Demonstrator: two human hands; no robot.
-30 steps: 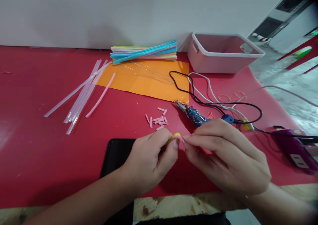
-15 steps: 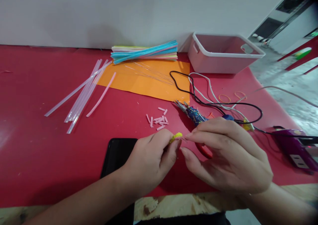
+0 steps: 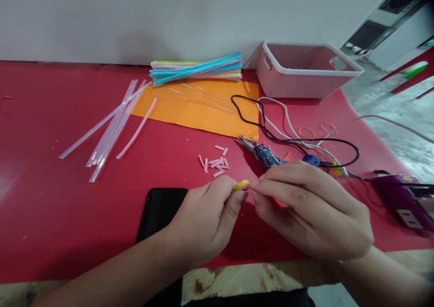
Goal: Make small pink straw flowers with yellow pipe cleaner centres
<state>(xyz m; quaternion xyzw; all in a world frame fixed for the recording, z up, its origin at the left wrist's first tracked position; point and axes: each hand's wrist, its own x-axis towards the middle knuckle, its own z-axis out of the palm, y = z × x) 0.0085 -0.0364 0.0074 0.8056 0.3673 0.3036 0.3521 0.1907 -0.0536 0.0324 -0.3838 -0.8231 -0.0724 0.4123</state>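
My left hand (image 3: 206,219) is closed in a pinch on a small yellow piece (image 3: 240,185) just above the red table (image 3: 50,198). My right hand (image 3: 315,210) meets it from the right, thumb and forefinger pinched at the same yellow piece. Several short pink straw bits (image 3: 216,162) lie just beyond the hands. Pliers with blue handles (image 3: 262,153) rest behind my right fingers, partly hidden by them.
A black phone (image 3: 159,212) lies at the near edge under my left wrist. Clear and pink straws (image 3: 111,126) sit at left, an orange sheet (image 3: 203,110) and coloured straws (image 3: 196,69) behind. A white basket (image 3: 305,74), cables (image 3: 291,135) and a purple device (image 3: 403,198) are at right.
My right thumb and forefinger opened half a second ago and have closed again on the yellow piece. The left hand has stayed almost in place.
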